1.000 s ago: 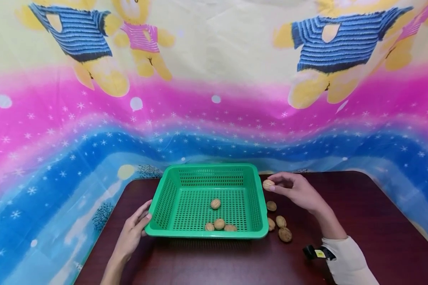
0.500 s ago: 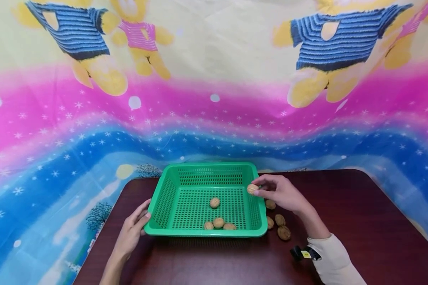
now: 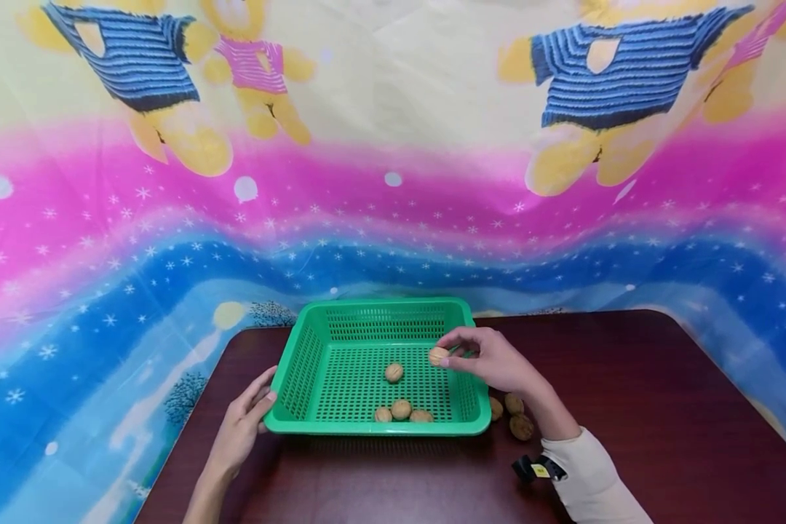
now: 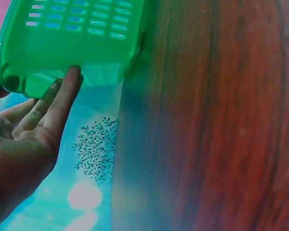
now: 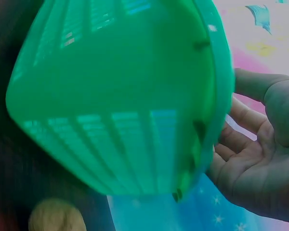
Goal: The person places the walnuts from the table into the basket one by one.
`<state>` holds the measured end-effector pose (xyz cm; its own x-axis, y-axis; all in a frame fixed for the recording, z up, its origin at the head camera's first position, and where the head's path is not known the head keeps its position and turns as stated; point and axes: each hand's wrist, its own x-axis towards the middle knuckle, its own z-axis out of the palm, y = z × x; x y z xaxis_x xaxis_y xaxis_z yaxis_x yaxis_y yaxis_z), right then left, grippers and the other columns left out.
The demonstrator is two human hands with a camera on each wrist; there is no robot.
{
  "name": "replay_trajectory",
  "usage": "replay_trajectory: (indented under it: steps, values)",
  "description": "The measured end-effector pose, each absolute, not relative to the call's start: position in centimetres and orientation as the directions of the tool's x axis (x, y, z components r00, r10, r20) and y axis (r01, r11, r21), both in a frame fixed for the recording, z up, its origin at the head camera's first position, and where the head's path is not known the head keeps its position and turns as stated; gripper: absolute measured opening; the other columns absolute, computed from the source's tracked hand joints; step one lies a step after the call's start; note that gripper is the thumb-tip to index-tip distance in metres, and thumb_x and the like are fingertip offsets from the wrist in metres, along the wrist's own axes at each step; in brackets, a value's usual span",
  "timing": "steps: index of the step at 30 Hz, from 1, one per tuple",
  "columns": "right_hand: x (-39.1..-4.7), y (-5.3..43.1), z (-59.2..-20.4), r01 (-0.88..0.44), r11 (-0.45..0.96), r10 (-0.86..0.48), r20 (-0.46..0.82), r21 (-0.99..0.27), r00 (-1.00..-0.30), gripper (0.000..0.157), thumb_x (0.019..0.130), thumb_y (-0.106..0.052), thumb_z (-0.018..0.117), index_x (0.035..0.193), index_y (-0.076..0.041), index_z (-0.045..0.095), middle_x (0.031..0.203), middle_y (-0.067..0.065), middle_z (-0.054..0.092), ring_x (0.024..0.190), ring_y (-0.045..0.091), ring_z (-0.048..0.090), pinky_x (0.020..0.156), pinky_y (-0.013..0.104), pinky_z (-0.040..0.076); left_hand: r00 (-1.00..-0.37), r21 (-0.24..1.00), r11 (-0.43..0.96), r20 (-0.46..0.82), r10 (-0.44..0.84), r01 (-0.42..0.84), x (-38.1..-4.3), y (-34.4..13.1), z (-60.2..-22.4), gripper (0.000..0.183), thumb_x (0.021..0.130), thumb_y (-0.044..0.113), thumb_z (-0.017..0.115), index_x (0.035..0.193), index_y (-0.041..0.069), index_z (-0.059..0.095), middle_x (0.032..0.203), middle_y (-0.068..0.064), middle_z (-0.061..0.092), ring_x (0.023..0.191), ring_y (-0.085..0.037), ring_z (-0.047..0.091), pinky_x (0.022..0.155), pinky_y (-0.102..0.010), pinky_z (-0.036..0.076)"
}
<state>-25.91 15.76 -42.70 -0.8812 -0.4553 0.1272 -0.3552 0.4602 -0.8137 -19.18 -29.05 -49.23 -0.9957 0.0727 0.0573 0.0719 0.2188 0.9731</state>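
Note:
A green plastic basket (image 3: 383, 428) stands on the table, with one walnut (image 3: 394, 372) mid-floor and three more along its front wall. My left hand (image 3: 239, 418) holds the basket's left side, thumb at the rim; in the left wrist view its fingers (image 4: 62, 103) lie against the outer wall. Over the right part of the basket, my right hand (image 3: 491, 358) pinches a walnut (image 3: 438, 356) between thumb and fingertips. In the right wrist view the basket's wall (image 5: 115, 86) hides that walnut and the fingertips (image 5: 241, 115) reach behind the rim.
Beside the basket's right wall lie loose walnuts (image 3: 521, 427), partly behind the right forearm. One walnut (image 5: 58, 216) also shows low in the right wrist view. The dark wooden table (image 3: 661, 407) ends at a printed cloth backdrop (image 3: 393, 218).
My right hand has carried its walnut leftward from outside the basket's right rim to above the basket's inside. The left hand keeps its hold on the basket.

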Motion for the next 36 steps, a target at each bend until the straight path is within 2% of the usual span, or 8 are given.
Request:
replay_trajectory:
  steps: [6,17,24,36]
  values:
    - [-25.8,13.6,-42.6,-0.373,0.444,-0.48,0.134,-0.815,-0.867,0.02,0.1,-0.03,0.079,0.12,-0.025,0.078,0.116,-0.002,0.074,0.096,0.018,0.069,0.08,0.033,0.059,-0.996,0.974,0.217,0.052,0.068,0.066,-19.2,-29.0,-49.3,0.058,0.118,0.029,0.046,0.17,0.011,0.03,0.156,-0.033,0.052,0.108,-0.008,0.076,0.08,-0.032,0.066]
    - [-26.8,10.2,-43.7,-0.403,0.436,-0.526,0.136,-0.805,-0.84,0.015,0.1,-0.027,0.079,0.114,-0.023,0.079,0.116,-0.004,0.077,0.097,0.015,0.069,0.086,0.032,0.058,-0.998,0.978,0.205,0.037,0.054,0.047,-19.3,-29.0,-49.3,0.059,0.117,0.03,0.047,0.17,0.009,0.03,0.155,-0.033,0.053,0.108,-0.01,0.077,0.081,-0.034,0.067]
    - [-27.3,9.8,-44.6,-0.4,0.464,-0.528,0.116,-0.79,-0.841,0.017,0.101,-0.026,0.078,0.116,-0.017,0.08,0.118,0.001,0.077,0.097,0.015,0.069,0.085,0.033,0.058,-0.998,0.981,0.194,0.024,0.051,0.033,-19.2,-28.9,-49.1,0.06,0.117,0.031,0.047,0.17,0.008,0.03,0.155,-0.033,0.052,0.108,-0.01,0.077,0.081,-0.034,0.067]
    - [-27.6,9.6,-45.1,-0.286,0.511,-0.477,0.009,-0.811,-0.879,0.019,0.099,-0.022,0.081,0.114,-0.011,0.079,0.106,0.002,0.077,0.092,0.015,0.07,0.079,0.035,0.058,-0.999,0.98,0.197,0.02,0.038,0.027,-19.2,-28.7,-49.0,0.059,0.117,0.03,0.047,0.17,0.01,0.03,0.156,-0.032,0.052,0.108,-0.009,0.076,0.08,-0.033,0.067]
